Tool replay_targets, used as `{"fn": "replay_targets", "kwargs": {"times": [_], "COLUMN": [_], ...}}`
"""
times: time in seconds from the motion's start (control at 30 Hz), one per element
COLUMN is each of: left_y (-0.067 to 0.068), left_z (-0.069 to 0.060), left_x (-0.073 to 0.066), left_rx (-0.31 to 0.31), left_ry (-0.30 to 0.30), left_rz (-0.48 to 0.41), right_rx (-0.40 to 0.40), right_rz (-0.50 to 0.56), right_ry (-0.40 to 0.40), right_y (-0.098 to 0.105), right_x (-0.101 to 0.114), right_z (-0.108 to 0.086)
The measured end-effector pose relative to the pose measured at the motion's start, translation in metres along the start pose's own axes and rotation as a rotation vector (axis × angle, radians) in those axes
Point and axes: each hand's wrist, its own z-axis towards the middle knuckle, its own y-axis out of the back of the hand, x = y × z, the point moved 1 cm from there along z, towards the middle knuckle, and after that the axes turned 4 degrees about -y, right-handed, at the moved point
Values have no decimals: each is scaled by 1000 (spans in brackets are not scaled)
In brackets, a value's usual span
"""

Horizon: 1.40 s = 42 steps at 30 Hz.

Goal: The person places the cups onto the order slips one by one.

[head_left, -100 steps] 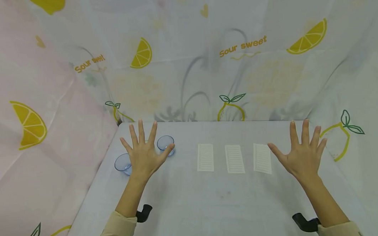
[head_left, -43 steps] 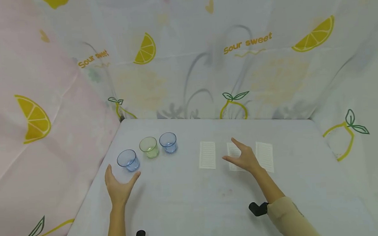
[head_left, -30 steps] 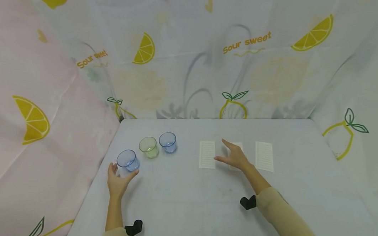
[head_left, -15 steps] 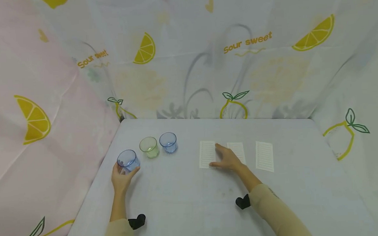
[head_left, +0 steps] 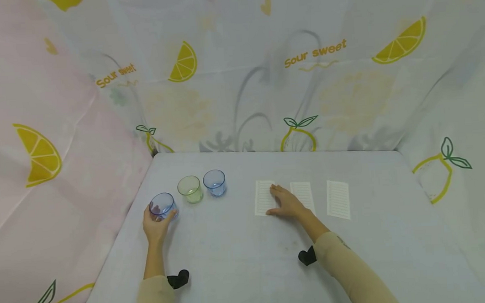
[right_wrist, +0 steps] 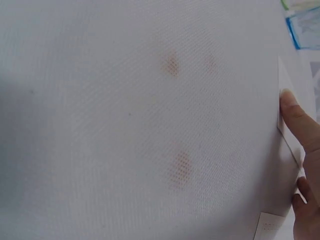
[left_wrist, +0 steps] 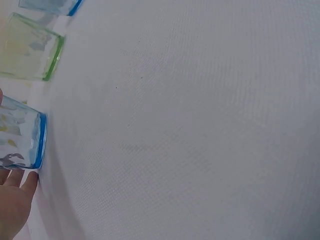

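From my seat far from the table, I have the left hand [head_left: 153, 228] grasping a transparent blue glass cup with a darker blue rim [head_left: 165, 203], fingers on its far left side and thumb on its near right. That cup is upright at the left end of the white cloth-covered table [head_left: 240, 261]; I cannot tell whether its base bears on the cloth. The right hand [head_left: 288, 205] has its thumb and fingertips at the right edge of a white rectangular card printed with fine lines [head_left: 263, 197], but whether they pinch it or merely touch it, I cannot tell.

I judge the step in hand to be taking hold of cup and card together. As I read it, the next move calls for a firm, level grip on the glass and a fingertip worked under the card (thin paper lying flat gives little to catch).

My count: three glass cups, two of them blue and one pale green and transparent [head_left: 191, 191]; the second blue cup [head_left: 215, 184] stands just beside the green one. There are three cards in a row: the touched one, a partly covered middle white card [head_left: 301, 193] and a right-hand white card [head_left: 338, 200].
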Motion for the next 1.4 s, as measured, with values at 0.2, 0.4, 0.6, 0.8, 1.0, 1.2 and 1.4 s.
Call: {"fn": "replay_targets", "kwargs": {"times": [0.2,0.4,0.6,0.8,1.0,1.2,1.4], "left_y": [1,2,0,-2,-2,-8,-21], "left_z": [-2,-6,-16,-23,-38,-52,-50], "left_x": [0,-1,-9,-22,-65,-93,-82], "left_rx": [17,15,-32,-17,72,143,226], "left_ry": [8,5,-16,-61,-75,-136,-152], "left_rz": [17,9,-32,-87,-152,-164,-145], "right_rx": [7,-26,-16,-11,-8,9,13], "right_rz": [-14,42,27,-45,0,14,-16], "right_ry": [10,105,97,50,42,40,73], "right_y": [1,-7,-5,-3,1,3,-1], "right_x": [-1,-15,-9,-5,-4,-4,-8], "right_z": [0,3,3,1,0,-1,1]}}
